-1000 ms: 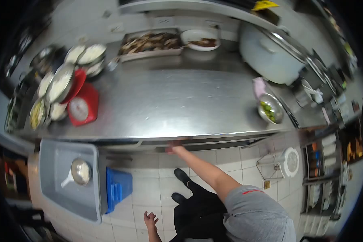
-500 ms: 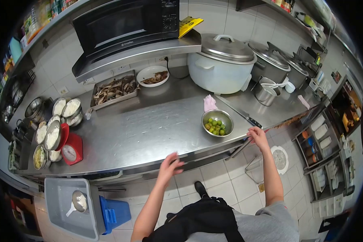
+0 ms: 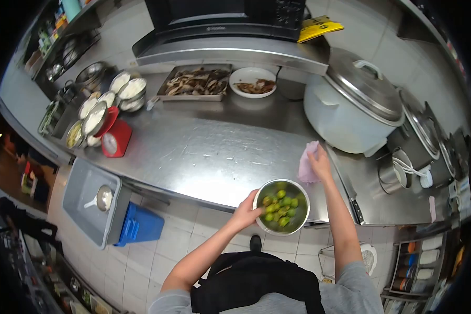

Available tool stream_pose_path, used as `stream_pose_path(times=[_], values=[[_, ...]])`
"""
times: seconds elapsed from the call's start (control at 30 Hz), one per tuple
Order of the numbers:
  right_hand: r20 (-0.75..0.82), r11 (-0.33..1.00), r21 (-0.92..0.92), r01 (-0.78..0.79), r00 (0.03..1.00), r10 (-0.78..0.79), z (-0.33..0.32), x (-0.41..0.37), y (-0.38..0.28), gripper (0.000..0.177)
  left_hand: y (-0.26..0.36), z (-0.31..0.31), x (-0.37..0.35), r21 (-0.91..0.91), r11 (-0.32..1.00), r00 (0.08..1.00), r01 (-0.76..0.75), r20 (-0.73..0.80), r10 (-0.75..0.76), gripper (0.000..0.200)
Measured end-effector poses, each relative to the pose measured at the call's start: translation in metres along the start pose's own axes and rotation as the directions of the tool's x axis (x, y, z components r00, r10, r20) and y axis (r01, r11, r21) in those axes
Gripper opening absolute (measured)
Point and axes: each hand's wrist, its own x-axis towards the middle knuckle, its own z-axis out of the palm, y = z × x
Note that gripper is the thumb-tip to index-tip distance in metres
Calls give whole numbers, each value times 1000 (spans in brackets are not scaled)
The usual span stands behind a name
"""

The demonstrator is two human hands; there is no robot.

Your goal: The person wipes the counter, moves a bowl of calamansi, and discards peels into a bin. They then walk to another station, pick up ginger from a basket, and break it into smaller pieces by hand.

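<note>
At the front of the worktop [image 3: 209, 152], your left hand [image 3: 247, 212] is clamped on the lime bowl [image 3: 280, 181] rim; right hand [image 3: 319, 163] touches pink cloth [image 3: 304, 166], grip unclear. Next: keep bowl level.

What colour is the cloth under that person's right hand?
Pale pink: the cloth under the right hand, beside the bowl, seen in head view.

On the steel worktop [image 3: 209, 152], a large white rice cooker [image 3: 345, 120] stands at the back right corner. A rectangular metal tray of brown mushrooms [image 3: 193, 82] and a round white plate [image 3: 252, 82] sit along the back edge. A red kitchen scale [image 3: 116, 138] stands near the left edge, beside stacked steel bowls [image 3: 97, 114].
</note>
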Motion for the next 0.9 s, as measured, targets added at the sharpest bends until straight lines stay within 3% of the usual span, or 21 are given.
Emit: stream_pose_path(times=[0.03,0.07,0.1,0.17,0.2,0.23,0.3,0.4,0.53,0.6,0.63,0.73,0.77,0.83,0.9], values=[[33,980,-194,-39,998,46,19,1,-11,59,-1,-19,-23,-3,998,998,55,-5,-55,57],[88,953,-280,-117,985,146,23,-3,-31,67,-8,-35,-50,-5,999,995,51,-89,-51,58],[107,956,-273,-107,984,140,33,-1,-34,67,-14,-51,-77,-5,999,984,45,-170,-45,59],[-109,913,-391,-114,991,77,49,7,-36,62,-17,-86,-127,69,975,963,210,-184,-195,61],[-146,928,-367,-58,989,4,55,14,-36,51,-26,-95,-148,-91,972,949,215,-215,-230,61],[-133,930,-365,-48,991,-1,66,22,-38,51,-35,-100,-166,-251,946,933,207,-241,-268,61],[-43,952,-139,274,958,-282,88,32,-52,46,-69,-108,-179,-267,930,900,252,-288,-326,61],[50,860,15,510,858,-510,141,14,-110,43,-124,-120,-164,-282,927,850,247,-396,-348,62],[288,797,287,532,745,-601,180,-59,-194,41,-164,-138,-123,-321,939,824,121,-495,-275,63],[333,746,364,558,669,-664,182,-110,-225,44,-157,-150,-111,-355,926,823,129,-483,-299,61],[250,697,425,577,665,-703,184,-135,-239,47,-154,-154,-105,-385,912,819,139,-474,-325,59],[218,630,569,529,641,-736,174,-181,-270,45,-146,-169,-101,-393,906,833,157,-440,-335,59],[245,624,653,429,660,-710,175,-188,-271,43,-145,-172,-104,-390,906,847,165,-415,-333,59],[266,541,827,153,741,-616,156,-188,-268,36,-139,-181,-109,-354,922,872,158,-387,-299,60],[227,575,815,69,875,-427,104,-183,-241,29,-139,-188,-116,-346,921,885,178,-354,-304,60]])
